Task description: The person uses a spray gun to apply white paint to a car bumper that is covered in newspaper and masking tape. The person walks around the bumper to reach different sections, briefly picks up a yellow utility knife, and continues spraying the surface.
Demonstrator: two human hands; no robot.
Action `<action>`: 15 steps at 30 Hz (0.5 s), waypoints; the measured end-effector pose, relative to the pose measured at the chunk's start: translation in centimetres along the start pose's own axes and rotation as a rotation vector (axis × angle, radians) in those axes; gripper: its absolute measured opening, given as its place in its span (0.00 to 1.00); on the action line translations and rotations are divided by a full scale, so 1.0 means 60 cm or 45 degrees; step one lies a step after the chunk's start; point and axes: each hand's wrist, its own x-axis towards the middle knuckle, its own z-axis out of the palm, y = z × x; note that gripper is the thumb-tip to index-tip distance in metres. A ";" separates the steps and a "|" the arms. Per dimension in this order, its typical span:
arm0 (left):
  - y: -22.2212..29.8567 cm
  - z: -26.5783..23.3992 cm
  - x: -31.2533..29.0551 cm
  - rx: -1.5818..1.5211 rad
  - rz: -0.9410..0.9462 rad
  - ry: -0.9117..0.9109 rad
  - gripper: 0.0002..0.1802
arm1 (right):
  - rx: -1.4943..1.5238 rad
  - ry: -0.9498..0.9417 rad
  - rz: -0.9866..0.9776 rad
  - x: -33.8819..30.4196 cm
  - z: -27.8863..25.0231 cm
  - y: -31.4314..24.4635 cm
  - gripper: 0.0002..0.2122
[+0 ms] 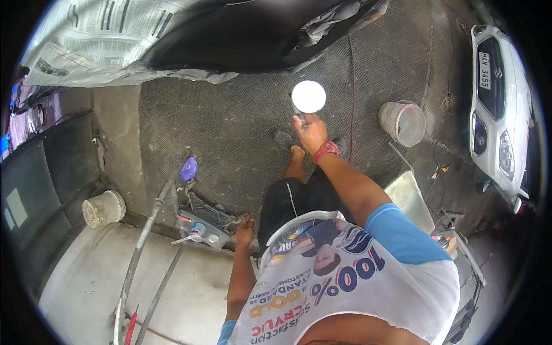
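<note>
My right hand (312,134), with a red watch on its wrist, is stretched forward and closed round the handle of a spray gun. The white round cup of the spray gun (309,96) faces up and hides most of its body. Ahead of it lies a glossy black car panel (230,37) edged with newspaper and plastic sheeting. My left hand (245,231) hangs low at my side with curled fingers, close to a grey tray (214,234) holding a small blue-and-white container (197,231). Whether anything sits inside those fingers is hidden.
A thin red hose (352,86) runs along the dark textured floor. Buckets stand at the right (409,125) and left (104,208). A white car (506,115) is parked far right. Metal poles (141,247) and a purple item (188,168) are on my left.
</note>
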 end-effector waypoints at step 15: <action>0.271 -0.035 -0.078 0.019 0.333 0.064 0.28 | 0.036 -0.496 -0.162 0.054 0.101 0.011 0.27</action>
